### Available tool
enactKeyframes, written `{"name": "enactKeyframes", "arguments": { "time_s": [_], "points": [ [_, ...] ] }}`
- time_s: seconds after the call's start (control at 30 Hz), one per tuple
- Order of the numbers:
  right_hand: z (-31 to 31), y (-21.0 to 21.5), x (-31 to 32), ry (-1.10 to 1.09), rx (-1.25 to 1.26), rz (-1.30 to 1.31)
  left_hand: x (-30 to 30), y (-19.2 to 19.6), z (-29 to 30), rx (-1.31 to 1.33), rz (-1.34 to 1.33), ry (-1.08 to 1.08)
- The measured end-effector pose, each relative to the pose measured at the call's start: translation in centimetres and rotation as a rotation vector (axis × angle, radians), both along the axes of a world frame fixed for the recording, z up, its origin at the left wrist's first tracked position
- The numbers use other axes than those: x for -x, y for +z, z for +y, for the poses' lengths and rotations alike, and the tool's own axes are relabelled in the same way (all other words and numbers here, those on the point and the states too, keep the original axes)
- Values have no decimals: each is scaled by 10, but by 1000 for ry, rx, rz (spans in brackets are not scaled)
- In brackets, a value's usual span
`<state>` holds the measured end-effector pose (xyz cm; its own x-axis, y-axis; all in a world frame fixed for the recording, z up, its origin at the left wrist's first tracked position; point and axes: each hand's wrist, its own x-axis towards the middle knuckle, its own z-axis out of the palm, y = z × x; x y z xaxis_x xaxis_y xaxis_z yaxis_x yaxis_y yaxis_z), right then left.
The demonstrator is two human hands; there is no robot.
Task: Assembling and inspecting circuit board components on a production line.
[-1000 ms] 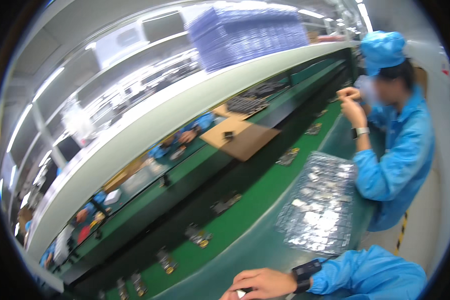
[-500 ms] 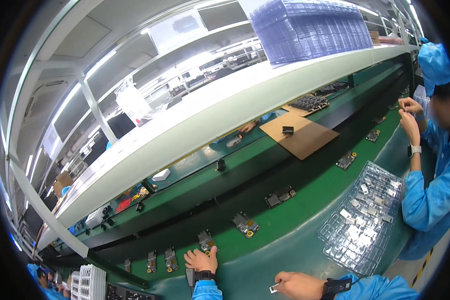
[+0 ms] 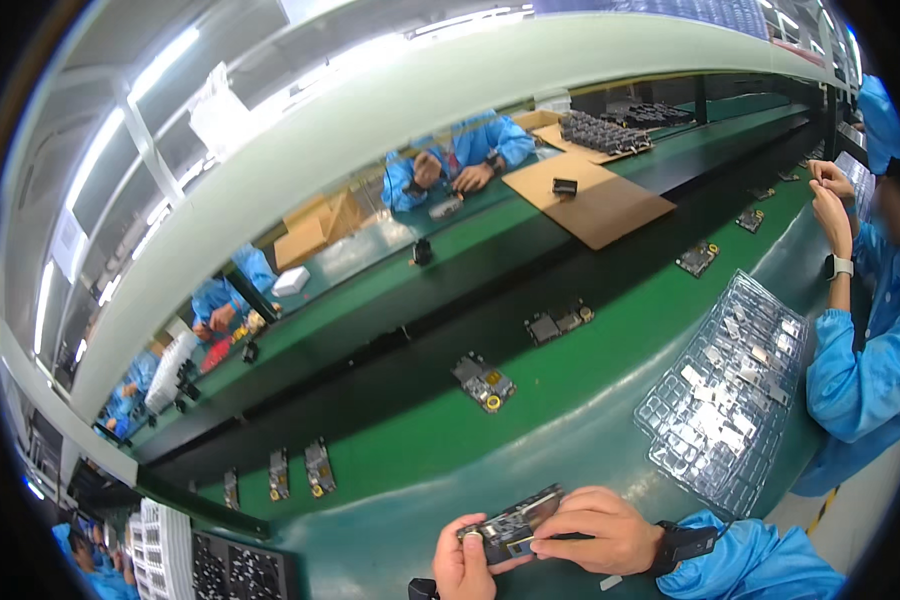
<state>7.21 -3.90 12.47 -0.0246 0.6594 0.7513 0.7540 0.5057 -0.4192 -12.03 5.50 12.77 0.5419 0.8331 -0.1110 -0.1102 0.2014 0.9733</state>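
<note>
My left hand [image 3: 465, 566] is closed round one end of a dark circuit board [image 3: 510, 524], raised near the bottom edge of the view. The board is tilted, and part of its face shows grey shields and small parts. My right hand [image 3: 602, 530] grips the other end, with its thumb and fingertips at the board's near edge. Whether a small part is pinched there too is hidden. Beneath the right hand a small pale flat piece [image 3: 611, 582] shows near the wrist. More circuit boards [image 3: 484, 382] lie in a row on the green belt ahead.
To the right sits a clear plastic tray [image 3: 660, 408] of small metallic pieces. A co-worker in blue [image 3: 860, 370] is beyond it. Across the line are other people's hands [image 3: 473, 178] and a brown cardboard sheet [image 3: 592, 205]. White stacked trays [image 3: 160, 550] stand at lower left.
My left hand has lifted a circuit board off the belt and brought it back toward me. My right hand, earlier pinching a small pale piece, has come to the board. The view has tilted down.
</note>
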Motion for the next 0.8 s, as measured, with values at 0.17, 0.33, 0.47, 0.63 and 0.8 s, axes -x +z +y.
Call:
{"name": "enactKeyframes", "arguments": {
  "time_s": [0.17,0.33,0.47,0.63,0.8],
  "points": [
    [2,-15,5,-28,-13,-19,8,1,-9,42,-2,-153],
    [3,-21,9,-33,4,20,13,-3,-17,17,10,-174],
    [1,-20,9,-16,22,24,15,-1,-17,-62,47,-179],
    [2,-15,11,5,28,29,17,-2,-17,-49,47,-174],
    [3,-13,13,-4,44,27,20,-2,-15,-46,39,-187]
  ]
}}
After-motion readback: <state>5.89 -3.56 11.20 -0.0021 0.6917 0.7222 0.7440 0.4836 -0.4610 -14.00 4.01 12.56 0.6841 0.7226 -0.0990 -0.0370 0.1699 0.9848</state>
